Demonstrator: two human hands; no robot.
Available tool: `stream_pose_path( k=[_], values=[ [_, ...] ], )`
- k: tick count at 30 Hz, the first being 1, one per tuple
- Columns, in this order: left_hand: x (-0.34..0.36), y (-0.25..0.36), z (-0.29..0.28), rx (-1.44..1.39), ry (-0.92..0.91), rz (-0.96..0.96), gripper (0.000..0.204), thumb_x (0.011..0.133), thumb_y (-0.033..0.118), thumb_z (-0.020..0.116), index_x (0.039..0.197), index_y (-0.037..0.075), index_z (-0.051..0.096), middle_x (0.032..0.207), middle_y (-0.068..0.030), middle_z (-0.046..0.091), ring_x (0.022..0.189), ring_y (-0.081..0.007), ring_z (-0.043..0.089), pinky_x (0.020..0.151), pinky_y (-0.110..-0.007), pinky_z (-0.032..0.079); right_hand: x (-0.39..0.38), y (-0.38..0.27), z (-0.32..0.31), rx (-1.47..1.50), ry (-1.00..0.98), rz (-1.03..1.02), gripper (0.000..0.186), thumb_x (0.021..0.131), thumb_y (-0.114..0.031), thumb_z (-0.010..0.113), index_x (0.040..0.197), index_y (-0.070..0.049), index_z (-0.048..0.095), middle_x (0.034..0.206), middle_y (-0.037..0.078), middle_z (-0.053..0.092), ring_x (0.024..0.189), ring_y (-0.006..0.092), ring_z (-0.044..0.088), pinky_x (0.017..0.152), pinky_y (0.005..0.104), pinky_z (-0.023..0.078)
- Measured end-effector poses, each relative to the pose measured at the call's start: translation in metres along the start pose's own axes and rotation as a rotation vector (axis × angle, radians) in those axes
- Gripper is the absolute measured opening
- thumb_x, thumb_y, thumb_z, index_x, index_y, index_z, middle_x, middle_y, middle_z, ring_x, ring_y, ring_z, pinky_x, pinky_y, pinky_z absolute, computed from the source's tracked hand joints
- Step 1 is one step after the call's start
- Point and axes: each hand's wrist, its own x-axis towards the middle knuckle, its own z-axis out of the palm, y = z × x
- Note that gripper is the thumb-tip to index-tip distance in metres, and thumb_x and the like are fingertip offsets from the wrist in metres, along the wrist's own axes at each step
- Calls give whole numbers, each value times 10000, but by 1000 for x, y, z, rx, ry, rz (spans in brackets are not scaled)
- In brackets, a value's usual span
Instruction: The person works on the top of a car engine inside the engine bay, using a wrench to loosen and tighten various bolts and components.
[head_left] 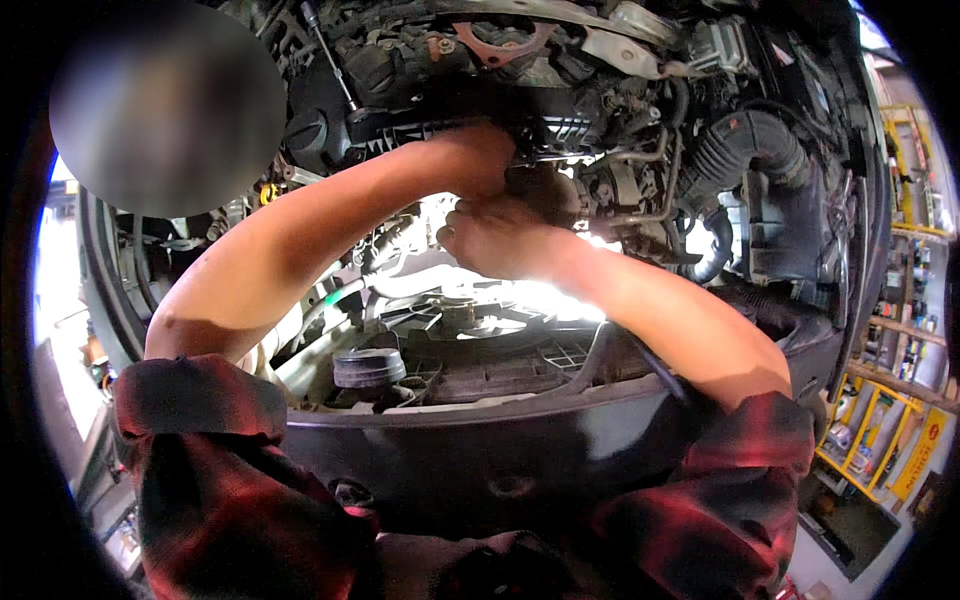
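Note:
Both my arms reach over the front of a car into its open engine bay. My left hand (485,155) bends down behind the dark engine cover edge, and its fingers are lost in shadow. Just below it, my right hand (500,237) is closed, its fingers curled in toward the engine. What it grips, if anything, is hidden. A black ribbed plastic part (560,130) lies beside my left wrist. Pipes and small metal fittings (620,185) sit to the right of my hands. Strong light glares from beneath them.
A long chrome socket extension (332,62) stands slanted at upper left, near a black round cap (315,135). A corrugated air hose (745,145) curves at right. The dark bumper (480,450) runs in front of me. Yellow shelving (875,440) stands far right. A blurred disc covers the upper left.

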Motion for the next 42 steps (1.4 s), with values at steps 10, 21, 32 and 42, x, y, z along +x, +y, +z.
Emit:
stream_pose_path(
  k=[10, 21, 32, 42],
  values=[
    [24, -33, 13, -1050, -279, -3, 217, 765, 80, 561, 893, -36, 693, 779, -146, 647, 661, -231, 637, 532, -397, 513, -42, -33, -74, -8, 239, 272, 173, 840, -173, 642, 913, -22, 597, 794, 170, 652, 797, 372, 659, 708, 464, 542],
    [64, -61, 53, -416, 79, 543, 222, 795, 187, 616, 941, 36, 687, 888, -165, 687, 847, -319, 664, 782, -415, 507, -19, -18, -52, -47, 523, 385, 325, 835, -210, 694, 1022, -22, 506, 866, 207, 661, 730, 400, 667, 607, 485, 546],
    [69, -36, 55, -618, -85, 179, 242, 828, 214, 655, 1003, 59, 717, 949, -114, 718, 835, -227, 665, 735, -371, 513, -24, -5, -56, -148, 454, 215, 210, 850, -115, 617, 1036, -79, 526, 863, 172, 632, 665, 371, 658, 548, 447, 553],
    [54, -25, 65, -1013, 11, 142, 247, 834, 212, 649, 1013, 53, 711, 959, -123, 717, 846, -229, 670, 745, -370, 513, -27, -11, -68, -95, 534, 363, 276, 781, -144, 685, 995, -59, 532, 863, 197, 635, 632, 380, 657, 518, 455, 538]
  ],
)
